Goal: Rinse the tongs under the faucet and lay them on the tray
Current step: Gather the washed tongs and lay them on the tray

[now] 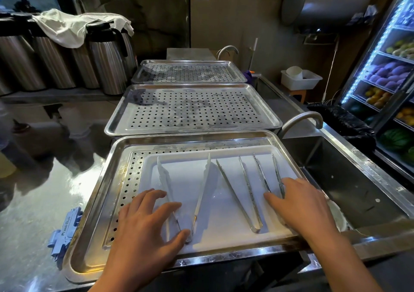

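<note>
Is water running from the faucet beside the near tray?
No, the faucet spout shows no stream, and the three tongs already lie on the white tray.

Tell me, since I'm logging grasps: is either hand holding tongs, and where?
Neither has a grip. The left hand rests open on the left tongs' hinge end; the right hand on the right tongs.

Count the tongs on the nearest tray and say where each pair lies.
3. The left tongs lie under the left hand, the middle tongs lie untouched between both hands, and the right tongs lie partly under the right hand, all on the white tray.
</note>
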### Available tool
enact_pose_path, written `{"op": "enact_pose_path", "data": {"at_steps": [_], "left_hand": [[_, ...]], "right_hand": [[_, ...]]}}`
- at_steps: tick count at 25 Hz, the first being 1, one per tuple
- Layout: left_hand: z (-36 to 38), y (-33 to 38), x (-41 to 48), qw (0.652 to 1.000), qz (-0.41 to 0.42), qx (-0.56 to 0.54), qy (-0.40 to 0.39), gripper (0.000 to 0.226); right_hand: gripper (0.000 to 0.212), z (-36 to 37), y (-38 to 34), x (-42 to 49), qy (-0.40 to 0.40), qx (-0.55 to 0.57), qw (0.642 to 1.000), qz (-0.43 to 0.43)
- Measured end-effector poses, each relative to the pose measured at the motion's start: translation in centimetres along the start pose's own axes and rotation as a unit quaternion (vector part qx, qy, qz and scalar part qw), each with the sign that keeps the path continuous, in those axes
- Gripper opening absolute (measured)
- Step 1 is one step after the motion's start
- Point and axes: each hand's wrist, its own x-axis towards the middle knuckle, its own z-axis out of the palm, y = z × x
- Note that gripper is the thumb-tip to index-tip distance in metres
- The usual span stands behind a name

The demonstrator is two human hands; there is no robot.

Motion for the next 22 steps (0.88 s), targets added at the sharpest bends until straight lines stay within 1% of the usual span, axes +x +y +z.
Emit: {"op": "enact_pose_path", "data": {"at_steps": [6, 22], "left_hand": [[0.1, -0.1, -0.1, 1.000, 0.010, 0.004, 0.002, 0.059], [-0.2, 0.6, -0.1, 1.000, 0.002, 0.019, 0.004, 0.060]], "right_hand": [[0.047, 0.5, -0.1, -0.2, -0.003, 0.029, 1.000, -0.006], [0.069, 0.7, 0.7, -0.2, 0.005, 0.056, 0.998, 0.000]]}}
